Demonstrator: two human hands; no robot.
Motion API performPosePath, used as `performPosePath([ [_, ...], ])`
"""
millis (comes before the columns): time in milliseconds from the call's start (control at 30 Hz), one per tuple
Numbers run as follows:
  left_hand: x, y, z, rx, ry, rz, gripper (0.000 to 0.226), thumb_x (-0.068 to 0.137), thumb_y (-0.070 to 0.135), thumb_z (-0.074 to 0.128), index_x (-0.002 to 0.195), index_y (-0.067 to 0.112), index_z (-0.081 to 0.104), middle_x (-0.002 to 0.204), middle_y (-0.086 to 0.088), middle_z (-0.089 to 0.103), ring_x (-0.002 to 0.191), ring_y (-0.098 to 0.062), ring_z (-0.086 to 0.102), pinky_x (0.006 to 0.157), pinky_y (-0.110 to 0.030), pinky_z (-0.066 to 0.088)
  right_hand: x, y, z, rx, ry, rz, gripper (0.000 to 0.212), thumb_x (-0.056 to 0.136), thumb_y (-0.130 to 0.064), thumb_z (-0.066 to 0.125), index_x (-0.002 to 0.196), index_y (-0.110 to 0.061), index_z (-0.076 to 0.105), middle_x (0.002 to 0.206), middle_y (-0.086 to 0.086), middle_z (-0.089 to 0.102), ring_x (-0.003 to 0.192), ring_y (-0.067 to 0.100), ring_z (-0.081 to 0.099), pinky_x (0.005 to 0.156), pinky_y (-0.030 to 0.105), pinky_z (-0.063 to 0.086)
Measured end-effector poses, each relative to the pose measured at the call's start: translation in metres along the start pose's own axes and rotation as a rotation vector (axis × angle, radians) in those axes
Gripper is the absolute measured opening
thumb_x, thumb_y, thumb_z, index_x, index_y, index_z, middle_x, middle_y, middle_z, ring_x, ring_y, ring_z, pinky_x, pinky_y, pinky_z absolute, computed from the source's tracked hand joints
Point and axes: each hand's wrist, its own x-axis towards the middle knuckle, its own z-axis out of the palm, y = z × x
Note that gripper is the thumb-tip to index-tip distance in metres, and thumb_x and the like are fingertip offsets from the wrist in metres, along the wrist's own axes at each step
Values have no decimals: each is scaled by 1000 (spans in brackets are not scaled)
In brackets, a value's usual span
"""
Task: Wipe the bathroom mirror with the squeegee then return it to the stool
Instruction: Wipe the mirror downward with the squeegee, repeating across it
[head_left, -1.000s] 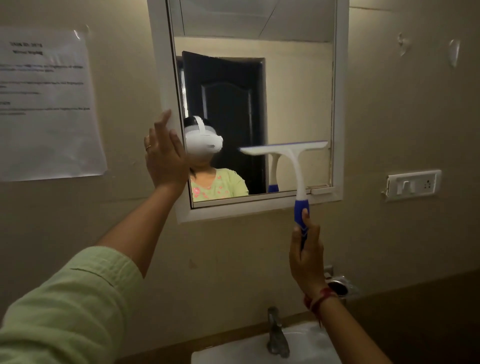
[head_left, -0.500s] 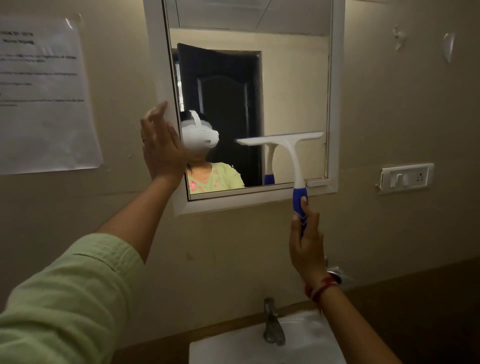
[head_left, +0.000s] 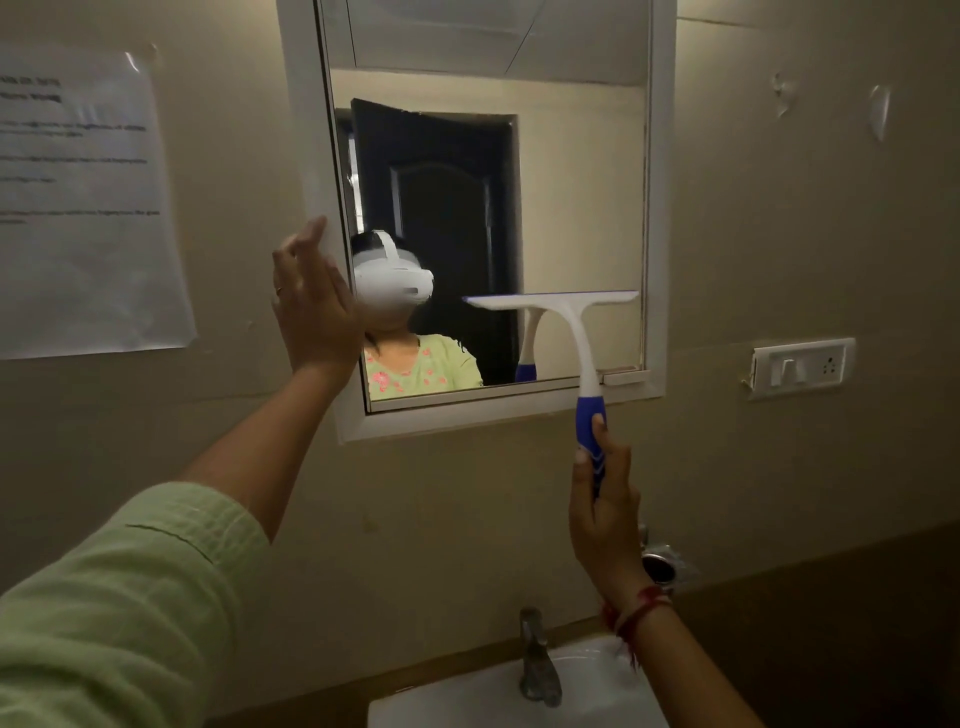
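Note:
A white-framed mirror (head_left: 657, 208) hangs on the beige wall in the head view. My right hand (head_left: 602, 514) grips the blue handle of a white squeegee (head_left: 576, 317), whose blade lies level against the lower right part of the glass. My left hand (head_left: 311, 306) rests flat with straight fingers on the mirror's left frame edge. The stool is out of view.
A white sink (head_left: 597, 691) with a metal tap (head_left: 537, 660) sits below the mirror. A switch plate (head_left: 802, 364) is on the wall at right and a paper notice (head_left: 83, 208) at left. A small metal fitting (head_left: 660, 569) sticks out beside my right wrist.
The squeegee blade has stayed low on the right of the glass, moving only slightly. My left hand has kept to the left frame edge. The camera has shifted a little.

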Motion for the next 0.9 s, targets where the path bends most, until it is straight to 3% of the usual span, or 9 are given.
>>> performPosePath([
  [133,-1,-2,2,-16,-3,0,41,94,5,33,132,9,46,121,-19,50,105,-29,51,86,-32,38,-33,12,-4,-55,-63,-5,35,93,-25,38,126,-34,31,70,-1,47,51,12,45,46,24,43],
  [267,0,-4,3,-22,3,6,40,94,5,33,132,9,46,122,-18,50,107,-28,52,88,-31,38,-60,18,-10,-95,-101,15,50,91,-17,40,126,-48,26,73,-1,47,55,14,46,50,24,43],
  [367,0,-4,3,-21,11,-1,40,94,7,33,132,10,46,123,-17,50,108,-28,52,89,-32,39,-52,14,-9,-55,-94,28,46,91,-20,39,124,-50,27,72,0,47,54,13,46,50,22,42],
  [533,0,-2,1,-25,5,-2,40,94,6,34,131,9,46,123,-17,50,108,-28,52,87,-32,40,-35,11,-4,-46,-80,28,32,95,-29,36,127,-32,31,67,-5,46,49,10,45,45,22,42],
  [733,-1,-3,1,-43,14,3,40,94,7,33,131,10,47,123,-17,51,108,-26,51,86,-29,39,-67,14,-10,-92,-96,43,43,91,-26,37,128,-43,27,74,-4,47,58,11,48,47,20,42],
  [900,-1,-4,1,-30,6,-11,36,96,9,33,129,7,48,124,-16,52,109,-25,49,90,-28,37,-41,2,-10,-67,-90,25,39,94,-22,38,129,-37,30,73,-8,44,54,9,47,46,17,42],
])
